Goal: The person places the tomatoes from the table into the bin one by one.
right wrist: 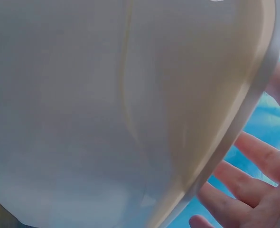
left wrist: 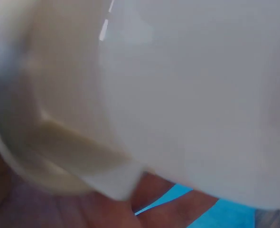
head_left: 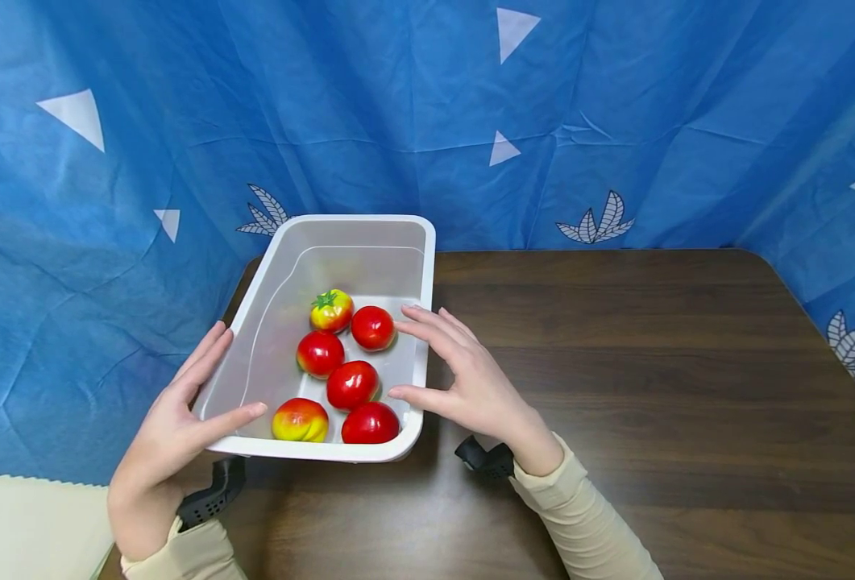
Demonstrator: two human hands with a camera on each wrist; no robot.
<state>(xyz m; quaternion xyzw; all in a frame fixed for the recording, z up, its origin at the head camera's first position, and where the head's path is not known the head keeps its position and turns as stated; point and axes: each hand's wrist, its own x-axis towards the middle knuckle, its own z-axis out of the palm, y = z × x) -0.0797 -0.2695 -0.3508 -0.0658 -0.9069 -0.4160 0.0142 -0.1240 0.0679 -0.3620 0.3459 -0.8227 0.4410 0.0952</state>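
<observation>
A white plastic bin (head_left: pixel 311 450) stands on the near left part of the table. Inside it are several shiny round fruits: a yellow-and-red one with a green leafy top (head_left: pixel 333 312), a red-and-yellow one (head_left: pixel 300 420) and red ones such as the red fruit (head_left: pixel 353 385). My left hand (head_left: pixel 168 431) straddles the near left corner, its thumb straight over the front rim and its fingers along the outside. Across the right rim reaches my right hand (head_left: pixel 471 379), fingers spread and straight, tips over the interior. In the right wrist view, its fingers (right wrist: pixel 254 185) show beyond the rim.
A dark brown wooden table (head_left: pixel 652 387) stretches to the right of the bin. Blue cloth (head_left: pixel 412 105) with white triangles and leaf prints hangs behind and at both sides. A cream-coloured surface (head_left: pixel 28 532) lies at the lower left. Each wrist wears a black camera mount (head_left: pixel 213 493).
</observation>
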